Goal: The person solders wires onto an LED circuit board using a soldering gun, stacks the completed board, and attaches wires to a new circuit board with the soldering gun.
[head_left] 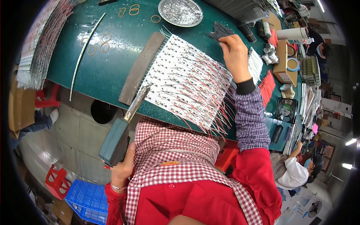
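My left hand (pixel 123 168) is closed round a soldering gun (pixel 113 141) with a dark green body. Its long metal tip reaches over the table's near edge to the left side of a white sheet of circuit board strips (pixel 172 71). Rows of red, white and black wires stick out from that sheet. Against its left side lies a grey bar (pixel 142 69). Beyond the sheet, my right hand (pixel 236 54) is at a pile of black wires (pixel 220 31), thumb and fingers bent together. Whether a wire is between those fingertips, I cannot make out.
A round metal dish (pixel 180 12) of silvery bits stands at the back. Rubber bands (pixel 105 37) and a pale thin rod (pixel 86 56) lie left on the green table (pixel 67 63). Red wires (pixel 266 88) and a cardboard box (pixel 281 71) are right. Other people sit farther off.
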`<state>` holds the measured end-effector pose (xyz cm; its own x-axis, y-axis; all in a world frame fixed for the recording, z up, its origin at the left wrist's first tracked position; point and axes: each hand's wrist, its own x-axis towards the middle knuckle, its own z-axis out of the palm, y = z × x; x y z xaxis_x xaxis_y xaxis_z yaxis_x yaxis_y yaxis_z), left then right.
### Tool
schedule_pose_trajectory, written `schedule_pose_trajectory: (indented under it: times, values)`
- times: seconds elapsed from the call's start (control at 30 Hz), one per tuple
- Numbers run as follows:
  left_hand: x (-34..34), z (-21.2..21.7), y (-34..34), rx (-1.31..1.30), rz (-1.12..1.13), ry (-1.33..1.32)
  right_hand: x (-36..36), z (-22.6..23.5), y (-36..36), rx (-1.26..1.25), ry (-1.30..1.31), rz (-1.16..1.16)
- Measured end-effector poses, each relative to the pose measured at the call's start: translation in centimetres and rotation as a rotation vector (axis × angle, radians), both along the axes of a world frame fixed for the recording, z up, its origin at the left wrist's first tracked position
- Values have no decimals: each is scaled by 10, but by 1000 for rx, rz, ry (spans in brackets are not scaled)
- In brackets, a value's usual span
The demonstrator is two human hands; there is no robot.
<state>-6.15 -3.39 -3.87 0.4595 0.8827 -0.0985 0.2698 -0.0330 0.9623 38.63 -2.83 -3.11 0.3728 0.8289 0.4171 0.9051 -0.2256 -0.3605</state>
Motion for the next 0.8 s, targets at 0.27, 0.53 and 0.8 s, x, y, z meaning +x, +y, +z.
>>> schedule_pose_trajectory:
  times: [0.27, 0.53, 0.8]
  values:
    - [-2, 0, -5, 3, 45, -42, 18, -22, 17, -15, -78, -9]
    - [2, 2, -4, 82, 17, -9, 27, -7, 11, 197, -210, 14]
    - [-2, 1, -3, 349, -72, 153, -110, 37, -4, 91, 227, 283]
